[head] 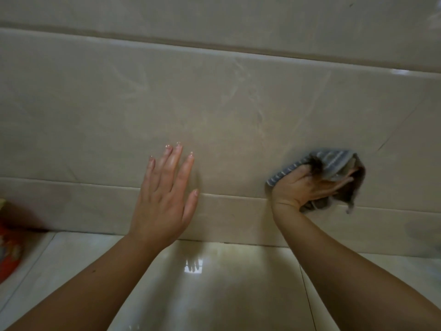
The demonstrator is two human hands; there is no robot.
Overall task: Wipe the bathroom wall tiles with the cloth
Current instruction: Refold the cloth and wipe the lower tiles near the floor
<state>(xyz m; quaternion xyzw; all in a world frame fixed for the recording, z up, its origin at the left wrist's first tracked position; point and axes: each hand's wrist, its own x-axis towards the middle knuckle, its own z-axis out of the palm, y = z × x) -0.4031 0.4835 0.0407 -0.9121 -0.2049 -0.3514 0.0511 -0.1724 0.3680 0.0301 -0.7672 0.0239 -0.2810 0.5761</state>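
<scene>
The left hand (pixel 164 199) lay flat against the glossy beige marble-patterned wall tiles (pixel 214 103), fingers (pixel 175 158) extended and slightly spread, palm across a horizontal grout line. The right hand (pixel 307 187) gripped the bunched grey-blue striped cloth (pixel 334 161), fingers curled around it, and pressed it against the same tile, near the lower grout line and well apart from the left hand. Below the wall ran a glossy pale tiled ledge (pixel 214 283). A red patterned object (pixel 8 249), blurred, sat at the ledge's left edge.
</scene>
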